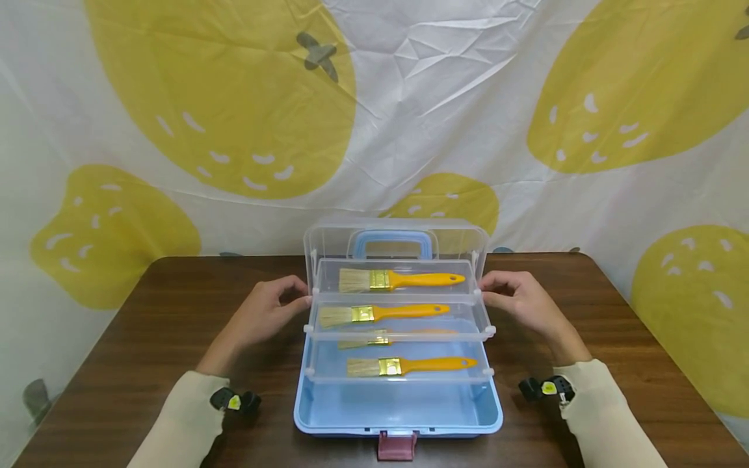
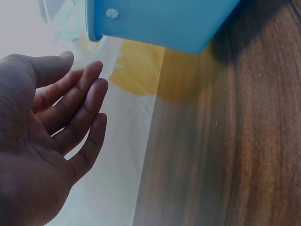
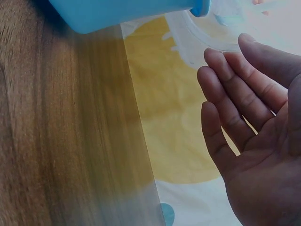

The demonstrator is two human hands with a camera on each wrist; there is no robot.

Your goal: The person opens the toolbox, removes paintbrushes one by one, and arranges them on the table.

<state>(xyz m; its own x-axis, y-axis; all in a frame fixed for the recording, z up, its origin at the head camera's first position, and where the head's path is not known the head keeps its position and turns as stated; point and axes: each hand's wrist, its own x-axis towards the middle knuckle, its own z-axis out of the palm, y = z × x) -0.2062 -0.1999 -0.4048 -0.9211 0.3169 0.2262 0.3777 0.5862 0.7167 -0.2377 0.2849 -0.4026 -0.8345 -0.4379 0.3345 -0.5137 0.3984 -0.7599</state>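
Observation:
A blue case (image 1: 398, 406) with a clear lid (image 1: 453, 237) stands on the table, its lid raised at the back. Clear trays (image 1: 404, 335) fan out in steps above the blue base. Flat paintbrushes with orange handles lie inside: one in the top tray (image 1: 430, 279), one in the middle (image 1: 412, 312), one in the front (image 1: 439, 364). Another brush (image 1: 380, 338) shows through the clear plastic. My left hand (image 1: 266, 309) has its fingertips right at the lid's left edge, fingers loosely bent. At the right edge, my right hand (image 1: 523, 305) mirrors it, thumb apart from the fingers.
The case rests on a dark wooden table (image 1: 146, 351). Behind it hangs a white cloth (image 1: 404, 143) with large yellow fruit prints. A blue carrying handle (image 1: 394, 237) shows at the lid, and a dark pink latch (image 1: 396, 447) hangs down in front.

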